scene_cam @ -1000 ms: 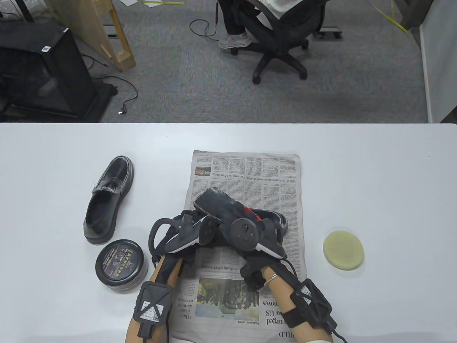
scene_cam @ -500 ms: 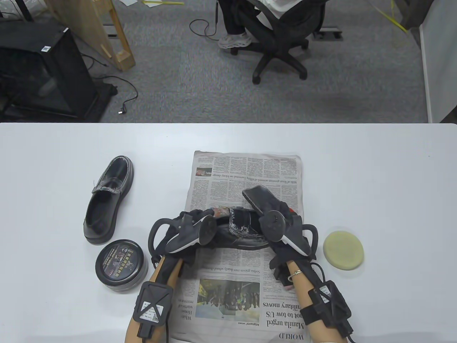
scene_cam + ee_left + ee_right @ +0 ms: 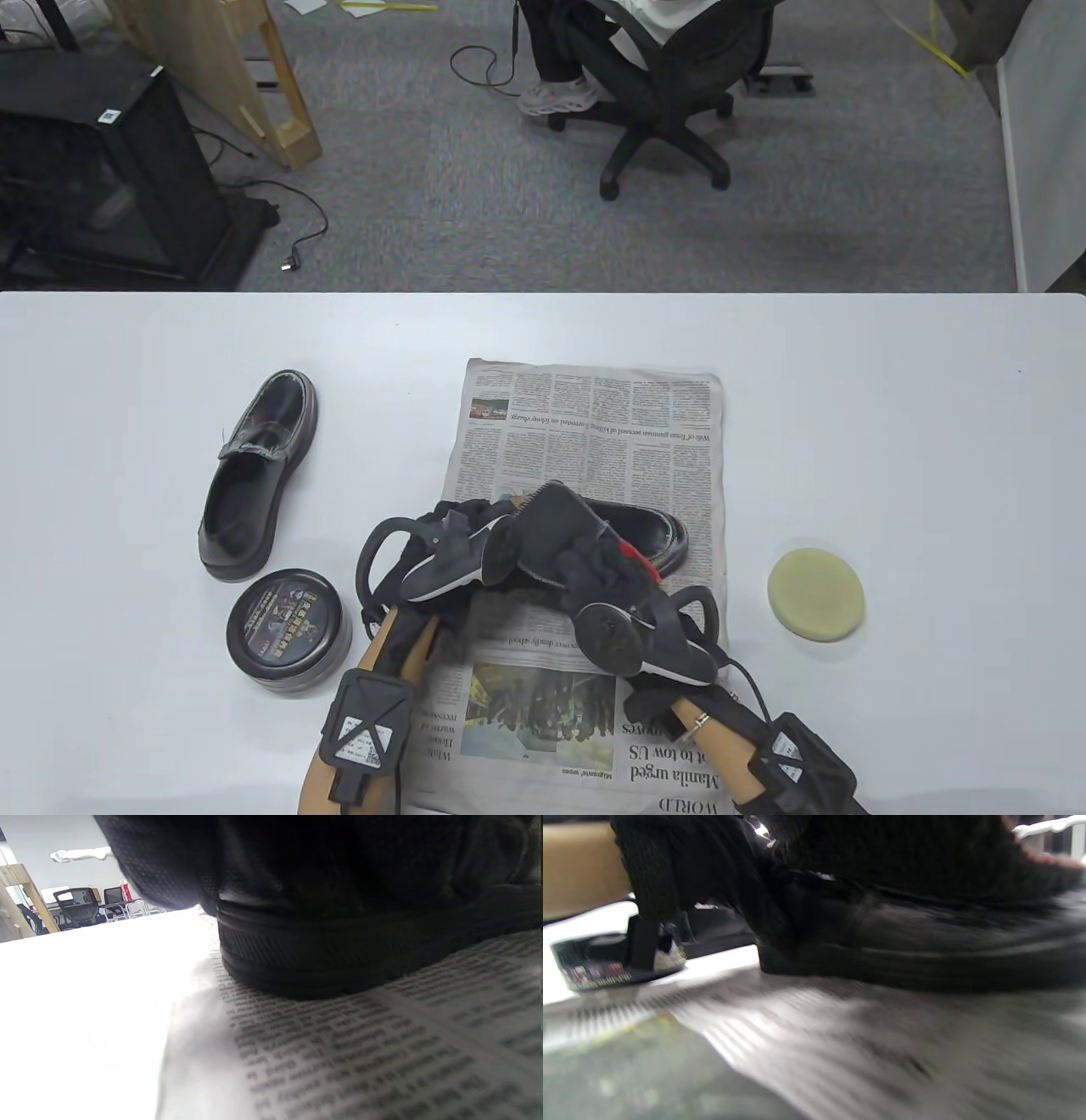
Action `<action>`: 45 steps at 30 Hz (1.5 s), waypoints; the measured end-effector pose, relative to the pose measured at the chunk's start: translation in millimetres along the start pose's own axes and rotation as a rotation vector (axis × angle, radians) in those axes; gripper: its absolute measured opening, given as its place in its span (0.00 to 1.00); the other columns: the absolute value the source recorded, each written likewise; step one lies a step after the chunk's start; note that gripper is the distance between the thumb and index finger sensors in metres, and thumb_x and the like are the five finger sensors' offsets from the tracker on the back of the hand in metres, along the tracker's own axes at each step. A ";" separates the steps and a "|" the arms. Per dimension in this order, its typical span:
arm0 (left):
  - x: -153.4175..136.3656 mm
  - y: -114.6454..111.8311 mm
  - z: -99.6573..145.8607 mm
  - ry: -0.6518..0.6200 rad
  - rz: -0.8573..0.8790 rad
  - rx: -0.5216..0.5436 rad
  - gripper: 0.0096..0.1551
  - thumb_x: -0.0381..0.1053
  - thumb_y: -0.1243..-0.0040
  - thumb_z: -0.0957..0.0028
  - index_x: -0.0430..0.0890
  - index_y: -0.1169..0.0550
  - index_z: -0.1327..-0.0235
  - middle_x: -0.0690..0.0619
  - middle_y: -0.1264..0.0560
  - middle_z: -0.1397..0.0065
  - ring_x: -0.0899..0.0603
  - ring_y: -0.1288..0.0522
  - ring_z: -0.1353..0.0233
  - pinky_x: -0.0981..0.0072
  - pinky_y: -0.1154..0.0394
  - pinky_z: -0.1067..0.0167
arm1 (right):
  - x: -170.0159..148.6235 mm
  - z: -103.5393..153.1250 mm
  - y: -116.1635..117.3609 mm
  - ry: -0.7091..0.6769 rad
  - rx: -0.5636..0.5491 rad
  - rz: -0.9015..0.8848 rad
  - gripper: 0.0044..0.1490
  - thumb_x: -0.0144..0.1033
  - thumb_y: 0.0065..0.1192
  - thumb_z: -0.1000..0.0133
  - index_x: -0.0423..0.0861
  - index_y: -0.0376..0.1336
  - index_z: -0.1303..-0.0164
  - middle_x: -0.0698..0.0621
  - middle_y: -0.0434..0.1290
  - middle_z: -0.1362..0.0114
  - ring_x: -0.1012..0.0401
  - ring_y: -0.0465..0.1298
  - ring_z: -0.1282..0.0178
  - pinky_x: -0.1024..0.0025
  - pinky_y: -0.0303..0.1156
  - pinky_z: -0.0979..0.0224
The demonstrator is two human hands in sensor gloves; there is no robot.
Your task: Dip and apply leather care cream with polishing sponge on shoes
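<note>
Glossy black leather loafer (image 3: 649, 531) with ribbed sole lies on printed newspaper (image 3: 594, 416). Left hand (image 3: 454, 543) grips its heel; right hand (image 3: 594, 564) holds a dark cloth (image 3: 551, 526) against the upper. Round yellow foam sponge (image 3: 815, 592) sits right of right hand, on the surface

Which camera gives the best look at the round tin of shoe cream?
The table view: the cream tin shows whole from above, lid on, beside the left forearm and near the spare shoe. The right wrist view catches only a blurred sliver of it at the left edge. The left wrist view does not show it.
</note>
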State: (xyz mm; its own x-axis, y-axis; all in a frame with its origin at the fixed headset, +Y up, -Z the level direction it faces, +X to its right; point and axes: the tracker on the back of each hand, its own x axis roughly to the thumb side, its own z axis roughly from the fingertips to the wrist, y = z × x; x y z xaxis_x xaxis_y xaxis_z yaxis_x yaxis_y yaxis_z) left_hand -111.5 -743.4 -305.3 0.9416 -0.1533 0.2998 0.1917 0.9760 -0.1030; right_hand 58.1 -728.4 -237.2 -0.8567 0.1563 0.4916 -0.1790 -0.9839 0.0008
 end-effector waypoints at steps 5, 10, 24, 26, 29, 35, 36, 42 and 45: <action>-4.2 -2.2 0.7 -0.010 0.047 0.012 0.54 0.67 0.32 0.67 0.59 0.35 0.21 0.55 0.28 0.18 0.41 0.27 0.22 0.43 0.26 0.27 | -1.3 -41.0 1.8 0.069 0.031 -0.017 0.32 0.42 0.37 0.30 0.46 0.50 0.16 0.43 0.52 0.12 0.40 0.53 0.14 0.37 0.53 0.22; -5.1 -3.1 1.9 -0.009 0.047 0.025 0.55 0.68 0.32 0.67 0.60 0.36 0.20 0.55 0.28 0.18 0.42 0.27 0.22 0.43 0.26 0.27 | -26.4 -57.7 7.3 0.212 0.037 -0.077 0.33 0.43 0.34 0.30 0.46 0.48 0.14 0.41 0.51 0.12 0.39 0.53 0.14 0.36 0.53 0.22; -2.7 -1.5 2.6 0.025 0.002 0.013 0.56 0.71 0.34 0.68 0.58 0.35 0.20 0.53 0.26 0.20 0.41 0.25 0.26 0.47 0.25 0.30 | -82.4 11.8 3.0 0.311 0.045 0.177 0.33 0.40 0.40 0.31 0.41 0.52 0.17 0.38 0.55 0.16 0.39 0.60 0.19 0.44 0.59 0.23; -3.1 -2.2 2.4 0.021 0.016 0.023 0.56 0.70 0.34 0.68 0.58 0.35 0.20 0.53 0.26 0.20 0.41 0.25 0.26 0.46 0.25 0.30 | -71.6 21.8 3.0 0.265 0.019 0.212 0.32 0.40 0.40 0.31 0.40 0.54 0.18 0.38 0.59 0.18 0.39 0.64 0.22 0.46 0.63 0.25; -4.4 -3.4 1.9 0.007 0.042 0.026 0.56 0.69 0.33 0.68 0.59 0.35 0.20 0.54 0.27 0.19 0.41 0.26 0.25 0.46 0.25 0.29 | -54.3 30.1 3.3 0.188 -0.001 0.193 0.33 0.41 0.41 0.31 0.38 0.56 0.20 0.36 0.62 0.21 0.41 0.68 0.26 0.50 0.68 0.28; -3.9 -3.0 1.2 -0.001 0.035 0.020 0.54 0.69 0.33 0.68 0.60 0.35 0.21 0.56 0.28 0.18 0.42 0.26 0.23 0.45 0.26 0.28 | -19.6 15.2 0.5 0.065 -0.035 -0.040 0.33 0.41 0.40 0.31 0.39 0.54 0.18 0.37 0.61 0.19 0.42 0.69 0.25 0.52 0.69 0.26; -4.1 -3.1 1.1 -0.003 0.037 0.019 0.54 0.69 0.33 0.68 0.60 0.35 0.21 0.56 0.28 0.18 0.42 0.27 0.23 0.45 0.26 0.27 | -14.8 7.0 -1.3 0.064 -0.049 -0.050 0.33 0.41 0.40 0.31 0.39 0.54 0.18 0.37 0.61 0.19 0.41 0.68 0.25 0.51 0.68 0.26; -4.6 -3.9 0.9 -0.012 0.050 0.022 0.54 0.69 0.33 0.68 0.60 0.35 0.21 0.57 0.28 0.18 0.43 0.27 0.22 0.43 0.26 0.27 | -14.3 -41.2 -0.1 0.136 -0.004 -0.124 0.32 0.42 0.38 0.30 0.46 0.49 0.15 0.43 0.53 0.13 0.40 0.55 0.15 0.39 0.56 0.22; -5.8 -4.9 1.4 -0.007 0.065 0.028 0.56 0.69 0.33 0.68 0.60 0.35 0.20 0.56 0.28 0.18 0.43 0.27 0.23 0.44 0.26 0.27 | -29.8 -59.2 7.6 0.242 0.027 -0.104 0.33 0.43 0.36 0.30 0.46 0.48 0.15 0.44 0.53 0.12 0.41 0.54 0.14 0.40 0.53 0.21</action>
State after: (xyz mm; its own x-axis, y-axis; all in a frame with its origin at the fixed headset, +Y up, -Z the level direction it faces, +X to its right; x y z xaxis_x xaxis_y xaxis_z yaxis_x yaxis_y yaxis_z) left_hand -118.3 -747.0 -305.2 0.9498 -0.0888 0.3001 0.1226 0.9879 -0.0954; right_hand 53.7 -735.4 -303.4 -0.9258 0.2699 0.2648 -0.2619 -0.9629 0.0655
